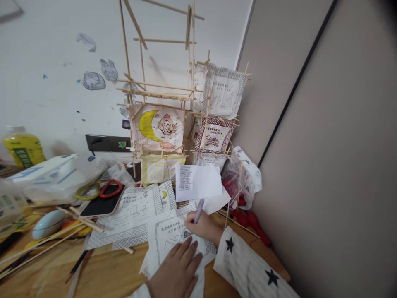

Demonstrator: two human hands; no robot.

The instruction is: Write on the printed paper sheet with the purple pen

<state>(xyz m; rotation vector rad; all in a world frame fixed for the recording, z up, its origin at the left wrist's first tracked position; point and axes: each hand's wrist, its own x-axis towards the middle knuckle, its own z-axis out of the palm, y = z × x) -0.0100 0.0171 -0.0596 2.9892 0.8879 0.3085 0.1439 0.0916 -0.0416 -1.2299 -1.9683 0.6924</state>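
Observation:
My right hand [203, 227] is closed around a light purple pen [199, 210], its fingers resting on the upper right of a white paper sheet [163, 248] with handwriting and line drawings. The pen's tip is hidden behind my fingers. Flat on the lower part of the same sheet lies my left hand [177, 269], fingers stretched out. Left of it are more drawn sheets [124, 225] with crosshatched borders and a sailboat drawing. A printed text page [198, 183] leans behind my right hand.
Behind stands a wooden stick frame [161, 87] with a moon picture panel [157, 128] and several smaller panels. To the left are a phone [102, 203], red-handled scissors [111, 189], loose sticks [46, 244] and a pencil [76, 267]. A grey panel [325, 165] borders the table's right.

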